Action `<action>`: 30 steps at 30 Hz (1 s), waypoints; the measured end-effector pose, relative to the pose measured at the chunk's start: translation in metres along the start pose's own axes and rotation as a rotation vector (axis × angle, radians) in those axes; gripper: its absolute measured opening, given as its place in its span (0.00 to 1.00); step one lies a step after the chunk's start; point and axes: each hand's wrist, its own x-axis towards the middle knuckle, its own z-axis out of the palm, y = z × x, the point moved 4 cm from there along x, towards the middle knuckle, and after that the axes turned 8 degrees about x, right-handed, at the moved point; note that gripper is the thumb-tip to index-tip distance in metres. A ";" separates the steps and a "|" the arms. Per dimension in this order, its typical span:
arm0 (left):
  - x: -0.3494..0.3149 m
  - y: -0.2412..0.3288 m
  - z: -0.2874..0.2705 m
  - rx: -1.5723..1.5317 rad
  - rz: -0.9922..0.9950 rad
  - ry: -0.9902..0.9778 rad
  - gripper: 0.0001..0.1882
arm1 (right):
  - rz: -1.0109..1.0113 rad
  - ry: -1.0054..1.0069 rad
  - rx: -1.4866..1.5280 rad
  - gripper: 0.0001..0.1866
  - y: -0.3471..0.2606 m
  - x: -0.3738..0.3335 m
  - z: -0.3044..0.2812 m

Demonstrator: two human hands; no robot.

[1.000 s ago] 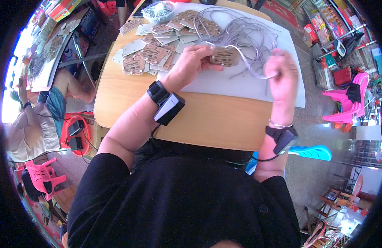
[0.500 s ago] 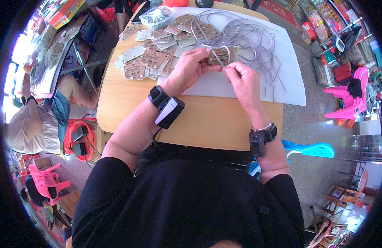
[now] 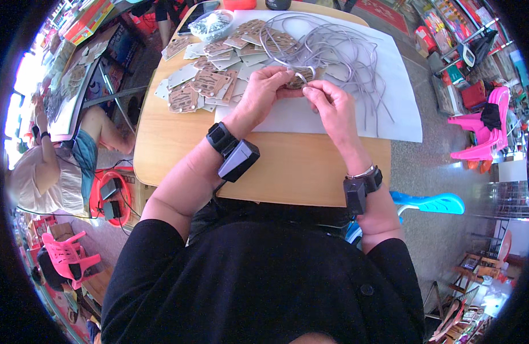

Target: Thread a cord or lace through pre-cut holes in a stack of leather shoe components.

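Over the white sheet [image 3: 402, 117], my left hand [image 3: 260, 94] is closed on a small brown patterned card [image 3: 299, 81], partly hidden by the fingers. Thumb and forefinger of my right hand [image 3: 337, 112] pinch a thin grey cord beside that card. A short loop of the cord bends over the card's top edge. Whether it passes through a hole there cannot be made out. Beyond my hands lies a loose tangle of grey cords [image 3: 351, 60]. To the left, a heap of similar cards [image 3: 207, 83] shows brown patterned faces and pale backs.
A clear bowl [image 3: 210, 26] of small pieces stands at the table's [image 3: 264, 166] far left, near a phone [image 3: 198, 16]. Another person [image 3: 52, 166] sits at left by a second table. Pink chairs [image 3: 485, 123] and a blue plastic seat [image 3: 430, 203] stand on the floor.
The card has tilted and both hands have shifted slightly, with the right fingers a little nearer the left hand. The cord remains pinched. My view has moved a little.
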 end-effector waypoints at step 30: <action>-0.002 -0.002 0.011 -0.019 -0.023 -0.097 0.14 | -0.395 0.191 -0.223 0.04 -0.002 0.000 0.005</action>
